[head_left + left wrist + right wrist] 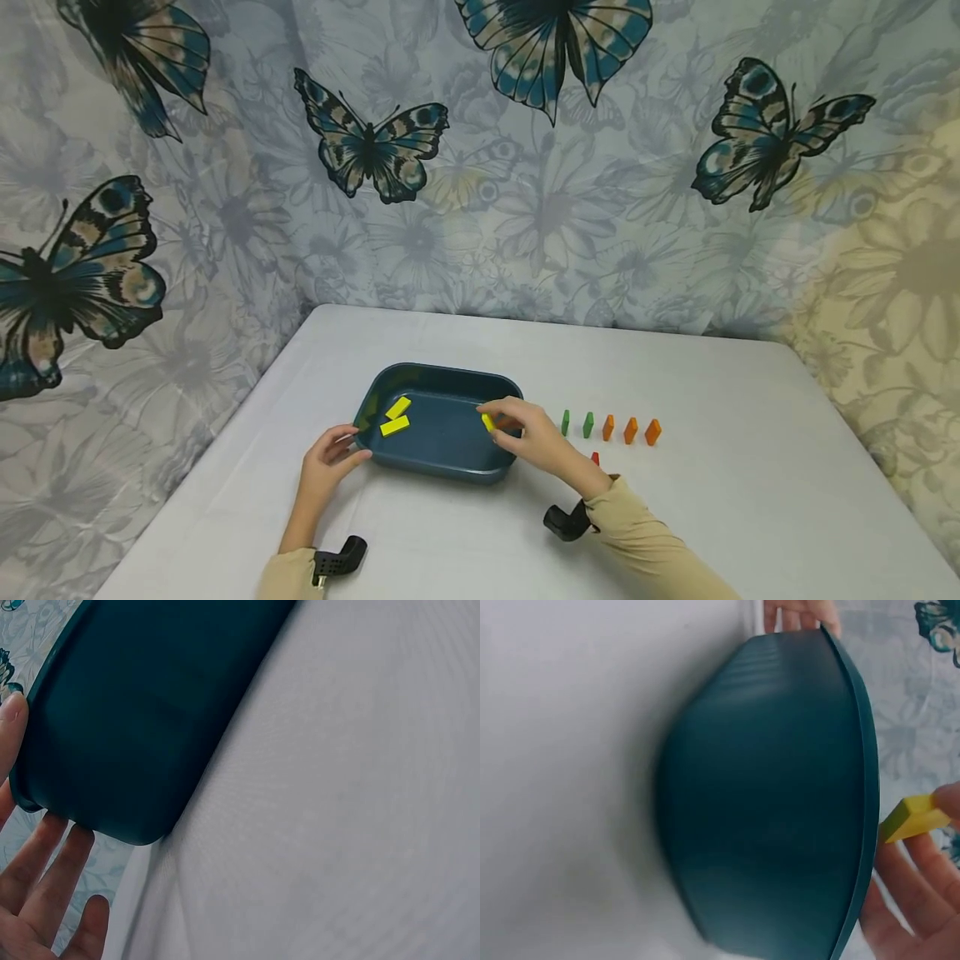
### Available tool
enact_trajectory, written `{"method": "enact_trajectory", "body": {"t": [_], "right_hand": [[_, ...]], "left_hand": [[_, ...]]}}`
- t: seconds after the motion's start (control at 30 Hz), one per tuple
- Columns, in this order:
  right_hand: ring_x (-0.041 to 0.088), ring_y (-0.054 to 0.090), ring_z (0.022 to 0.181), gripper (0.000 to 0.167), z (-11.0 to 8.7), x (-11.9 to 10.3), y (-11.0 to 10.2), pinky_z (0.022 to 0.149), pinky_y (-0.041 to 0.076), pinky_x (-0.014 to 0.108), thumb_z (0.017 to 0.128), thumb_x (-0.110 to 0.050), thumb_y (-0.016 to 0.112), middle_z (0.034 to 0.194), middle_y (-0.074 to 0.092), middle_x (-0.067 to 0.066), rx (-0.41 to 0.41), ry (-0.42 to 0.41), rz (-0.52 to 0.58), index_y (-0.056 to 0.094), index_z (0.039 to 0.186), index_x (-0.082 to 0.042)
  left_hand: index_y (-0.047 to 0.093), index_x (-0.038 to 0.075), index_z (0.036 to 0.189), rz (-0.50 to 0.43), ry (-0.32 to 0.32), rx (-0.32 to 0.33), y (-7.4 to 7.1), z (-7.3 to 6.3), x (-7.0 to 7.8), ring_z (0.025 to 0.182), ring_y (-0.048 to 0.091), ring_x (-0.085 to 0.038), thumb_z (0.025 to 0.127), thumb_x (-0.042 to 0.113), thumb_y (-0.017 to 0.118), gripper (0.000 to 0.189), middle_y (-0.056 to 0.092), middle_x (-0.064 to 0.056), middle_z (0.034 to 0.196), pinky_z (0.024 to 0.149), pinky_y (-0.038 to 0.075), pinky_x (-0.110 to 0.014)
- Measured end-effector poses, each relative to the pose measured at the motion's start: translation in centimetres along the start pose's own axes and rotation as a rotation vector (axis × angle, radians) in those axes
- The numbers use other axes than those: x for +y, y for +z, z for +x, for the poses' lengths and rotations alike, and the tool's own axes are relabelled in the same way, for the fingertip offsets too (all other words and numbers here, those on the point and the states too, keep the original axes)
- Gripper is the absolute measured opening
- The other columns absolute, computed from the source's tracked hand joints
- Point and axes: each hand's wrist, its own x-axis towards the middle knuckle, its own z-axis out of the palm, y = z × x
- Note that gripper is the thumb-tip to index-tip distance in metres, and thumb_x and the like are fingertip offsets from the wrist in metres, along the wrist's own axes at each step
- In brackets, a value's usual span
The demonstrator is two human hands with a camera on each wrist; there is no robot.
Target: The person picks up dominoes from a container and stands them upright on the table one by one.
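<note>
In the head view, my left hand holds the left end of a dark teal tray; its thumb is at the near corner and its fingers lie along the end wall. My right hand is over the tray's right end, pinching a yellow domino block between thumb and fingers. The right wrist view shows this yellow block just beyond the rim. Inside the tray, toward the left, lie two yellow blocks, close together and flat.
Right of the tray, green blocks and orange blocks stand upright in a row on the white table. A red block shows partly behind the right wrist. Butterfly-patterned cloth hangs behind the table.
</note>
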Motion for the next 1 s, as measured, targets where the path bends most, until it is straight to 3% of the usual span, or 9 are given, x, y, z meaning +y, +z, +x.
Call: {"method": "enact_trajectory", "body": {"t": [0.17, 0.4, 0.57, 0.67, 0.73, 1.0], "right_hand": [[0.031, 0.06, 0.076, 0.034, -1.4, -1.5, -1.4, 0.066, 0.054, 0.033, 0.076, 0.017, 0.059, 0.096, 0.056, 0.017, 0.034, -0.039, 0.034, 0.055, 0.109, 0.009], [0.031, 0.06, 0.076, 0.033, -3.3, -1.9, -3.3, 0.067, 0.054, 0.036, 0.074, 0.018, 0.06, 0.097, 0.058, 0.017, 0.116, -0.022, 0.013, 0.057, 0.105, 0.008], [0.028, 0.06, 0.076, 0.034, -4.2, -1.9, -4.6, 0.066, 0.054, 0.039, 0.072, 0.021, 0.061, 0.093, 0.058, 0.017, 0.17, -0.065, -0.023, 0.057, 0.102, 0.008], [0.025, 0.06, 0.078, 0.037, -4.9, -1.9, -5.2, 0.066, 0.053, 0.04, 0.068, 0.023, 0.063, 0.09, 0.058, 0.017, 0.206, -0.113, -0.044, 0.057, 0.1, 0.006], [0.023, 0.059, 0.079, 0.038, -5.4, -1.8, -5.6, 0.069, 0.053, 0.035, 0.065, 0.025, 0.063, 0.089, 0.058, 0.017, 0.238, -0.134, -0.047, 0.057, 0.098, 0.007], [0.017, 0.059, 0.08, 0.043, -7.7, -0.9, -7.0, 0.071, 0.05, 0.02, 0.061, 0.029, 0.061, 0.086, 0.057, 0.025, 0.364, -0.064, -0.038, 0.052, 0.101, 0.015]], "left_hand": [[0.058, -0.004, 0.105, 0.011, -0.031, 0.005, 0.2, -0.1, 0.0, 0.099, 0.054, -0.014, 0.069, -0.002, 0.074, 0.039, 0.056, -0.016, 0.109, 0.082, 0.046, -0.019], [0.056, -0.01, 0.104, -0.002, -0.041, -0.006, 0.7, -0.4, 1.3, 0.102, 0.053, -0.032, 0.07, -0.006, 0.072, 0.038, 0.053, -0.023, 0.111, 0.081, 0.047, -0.021], [0.057, -0.006, 0.106, 0.02, -0.063, 0.005, 0.6, -0.4, 0.5, 0.1, 0.054, -0.015, 0.071, 0.0, 0.074, 0.04, 0.054, -0.019, 0.113, 0.082, 0.046, -0.018], [0.057, -0.004, 0.107, 0.036, -0.054, 0.011, 0.4, -0.5, 0.2, 0.101, 0.053, -0.014, 0.071, 0.003, 0.074, 0.041, 0.054, -0.018, 0.113, 0.082, 0.045, -0.019], [0.057, -0.004, 0.107, 0.033, -0.055, 0.015, 0.3, -0.5, 0.2, 0.101, 0.053, -0.015, 0.071, 0.004, 0.075, 0.041, 0.055, -0.017, 0.113, 0.083, 0.045, -0.02], [0.056, -0.007, 0.106, 0.018, -0.025, 0.011, 0.3, -0.2, 0.5, 0.096, 0.052, -0.003, 0.071, 0.0, 0.074, 0.04, 0.054, -0.02, 0.111, 0.081, 0.045, -0.017]]}}
